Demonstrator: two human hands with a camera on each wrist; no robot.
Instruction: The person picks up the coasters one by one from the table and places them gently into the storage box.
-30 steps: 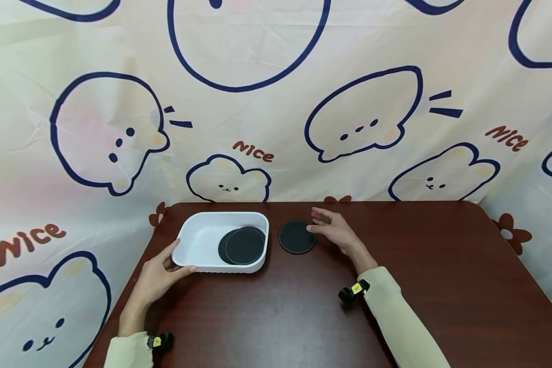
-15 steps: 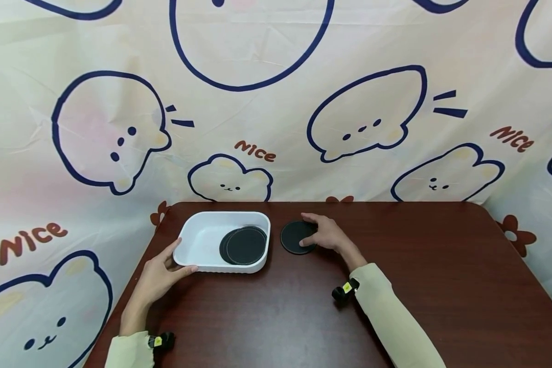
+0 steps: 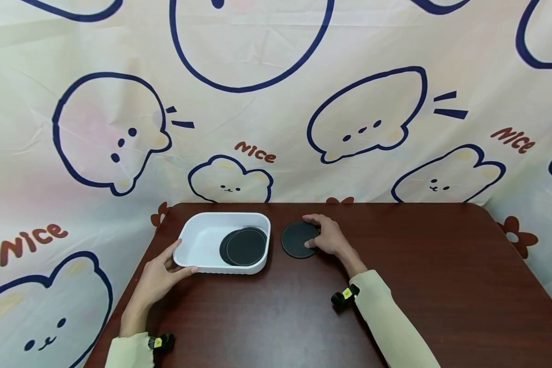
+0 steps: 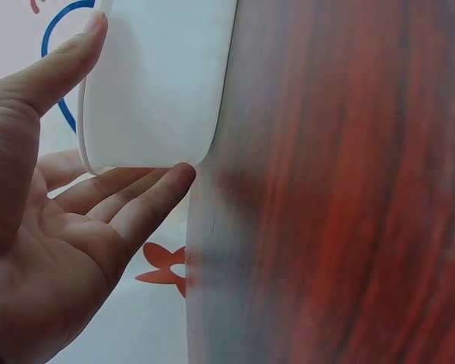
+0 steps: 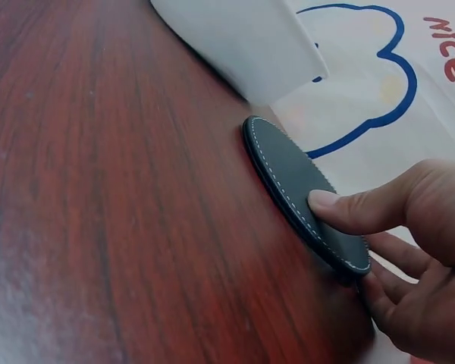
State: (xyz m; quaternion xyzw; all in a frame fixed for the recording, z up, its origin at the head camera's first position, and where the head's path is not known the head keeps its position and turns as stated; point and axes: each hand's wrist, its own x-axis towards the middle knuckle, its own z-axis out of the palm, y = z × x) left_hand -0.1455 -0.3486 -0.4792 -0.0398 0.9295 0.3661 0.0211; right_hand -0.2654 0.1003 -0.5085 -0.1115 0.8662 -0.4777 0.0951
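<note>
Right now my right hand [image 3: 327,238] is on the loose black round coaster [image 3: 299,239], which lies flat on the dark red-brown wooden table [image 3: 441,266] just right of the white tray [image 3: 194,225], a little above the middle of the head view. In the right wrist view my thumb [image 5: 364,208] presses on the coaster's [image 5: 292,178] top face near its stitched edge, and my other fingers [image 5: 390,292] curl under and around its near rim, so I am pinching it. Its far edge sits close beside the tray's white wall [image 5: 243,38], though I cannot tell if the two touch.

My left hand [image 3: 158,276] rests at the tray's lower left corner in the head view. Seen from the left wrist, the thumb [image 4: 57,64] lies straight along the tray's [image 4: 159,83] outer wall and the fingers [image 4: 148,197] reach straight to its bottom corner, touching it; the hand is relaxed rather than clenched, bracing the tray and not wrapped around it.

Inside the tray, toward its right end, more black coasters [image 3: 245,246] lie overlapping in a loose stack, leaning against the right wall. Behind the table hangs a cream cloth backdrop [image 3: 276,102] printed with blue-outlined cartoon animals.
</note>
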